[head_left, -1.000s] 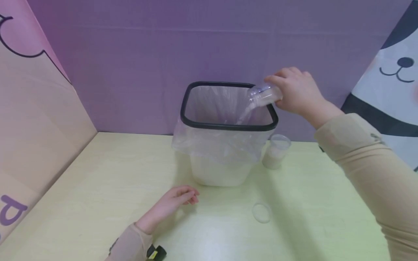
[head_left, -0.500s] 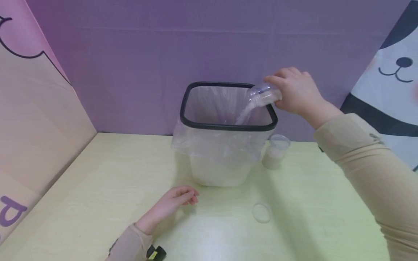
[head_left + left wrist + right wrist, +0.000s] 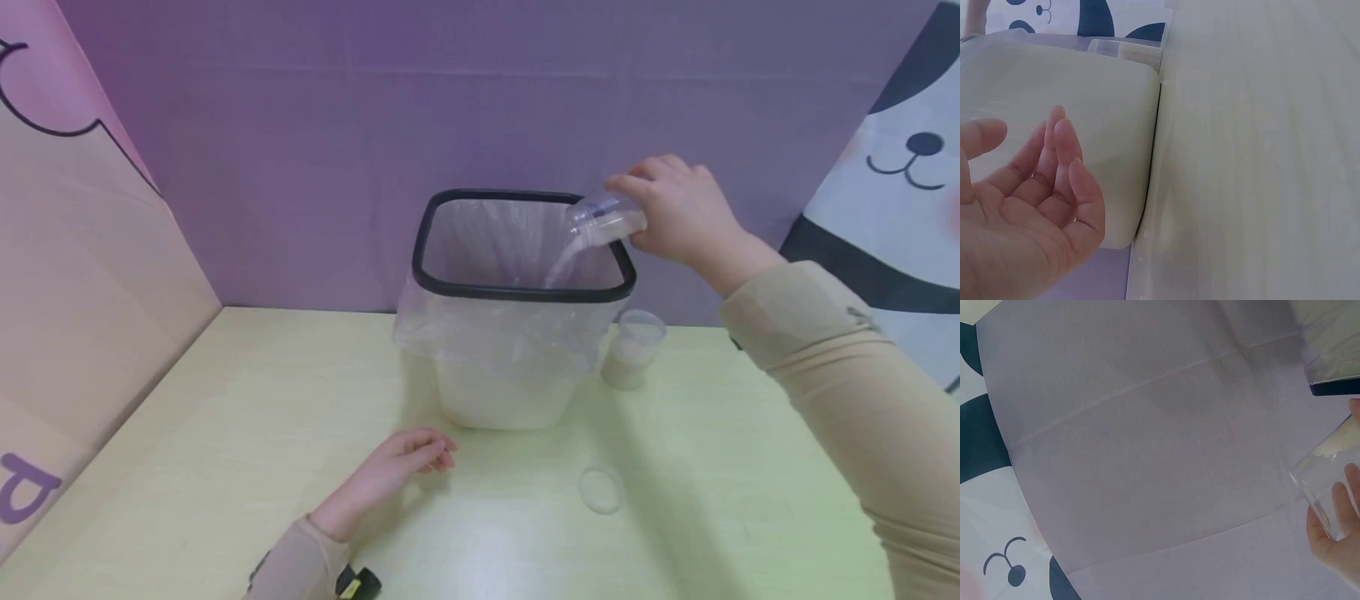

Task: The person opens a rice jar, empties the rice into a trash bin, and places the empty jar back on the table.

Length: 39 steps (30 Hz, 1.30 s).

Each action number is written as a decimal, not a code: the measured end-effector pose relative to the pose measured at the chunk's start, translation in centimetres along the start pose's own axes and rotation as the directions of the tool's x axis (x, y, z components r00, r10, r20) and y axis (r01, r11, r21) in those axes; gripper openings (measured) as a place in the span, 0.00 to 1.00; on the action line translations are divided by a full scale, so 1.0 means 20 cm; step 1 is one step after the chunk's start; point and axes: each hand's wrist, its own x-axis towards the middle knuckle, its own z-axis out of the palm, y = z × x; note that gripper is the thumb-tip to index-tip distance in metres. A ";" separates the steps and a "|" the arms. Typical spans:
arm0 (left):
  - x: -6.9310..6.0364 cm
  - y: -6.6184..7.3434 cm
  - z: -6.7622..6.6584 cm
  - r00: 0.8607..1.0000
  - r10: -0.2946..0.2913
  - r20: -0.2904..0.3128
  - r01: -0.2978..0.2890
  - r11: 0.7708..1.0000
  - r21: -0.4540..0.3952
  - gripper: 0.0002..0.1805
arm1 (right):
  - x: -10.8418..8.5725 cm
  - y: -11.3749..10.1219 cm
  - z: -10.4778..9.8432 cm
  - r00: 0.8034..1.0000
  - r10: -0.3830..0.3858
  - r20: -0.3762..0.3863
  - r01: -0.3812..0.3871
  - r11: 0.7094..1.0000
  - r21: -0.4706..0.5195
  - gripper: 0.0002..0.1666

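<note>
My right hand [image 3: 681, 208] grips a clear plastic jar [image 3: 609, 221] tilted mouth-down over the right side of a white trash bin [image 3: 502, 396]. A pale, grainy stream [image 3: 566, 257] runs from the jar's mouth into the bin, which has a black rim [image 3: 525, 293] and a clear liner bag [image 3: 495, 329] folded over it. In the right wrist view the jar [image 3: 1335, 459] shows pale contents along one side. Before the bin, my left hand [image 3: 412, 457] holds nothing; its fingers [image 3: 1088, 194] are loosely curled in the left wrist view.
A second clear jar [image 3: 633, 350], partly filled with something pale, stands right of the bin. A thin clear ring [image 3: 600, 489] lies on the table [image 3: 262, 433]. Near the left sleeve is a small black and yellow object [image 3: 362, 583]. A purple backdrop [image 3: 300, 167] rises behind.
Both hands hold nearly the same positions. The pale stream keeps falling from the tilted jar; it looked thicker half a second ago than now.
</note>
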 end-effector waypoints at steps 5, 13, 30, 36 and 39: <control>-0.01 0.00 0.00 1.000 -0.002 0.000 0.002 1.000 0.000 0.19 | 0.00 0.00 0.00 1.000 -0.008 -0.010 0.008 1.000 -0.002 0.38; -0.01 0.01 0.00 1.000 -0.010 -0.001 0.010 1.000 -0.001 0.19 | 0.00 0.00 0.00 1.000 -0.014 -0.026 0.014 1.000 0.000 0.37; -0.01 0.01 0.00 1.000 -0.006 0.006 0.006 1.000 0.005 0.19 | 0.00 0.00 -0.02 1.000 -0.016 -0.026 0.016 1.000 -0.006 0.37; -0.01 0.01 0.00 1.000 -0.010 0.006 0.010 1.000 0.006 0.19 | 0.00 0.00 -0.02 1.000 -0.020 -0.024 0.020 1.000 -0.015 0.36; 0.00 0.01 0.00 1.000 -0.011 0.006 0.011 1.000 0.003 0.19 | 0.00 0.00 -0.02 0.999 -0.026 -0.027 0.025 0.999 -0.021 0.36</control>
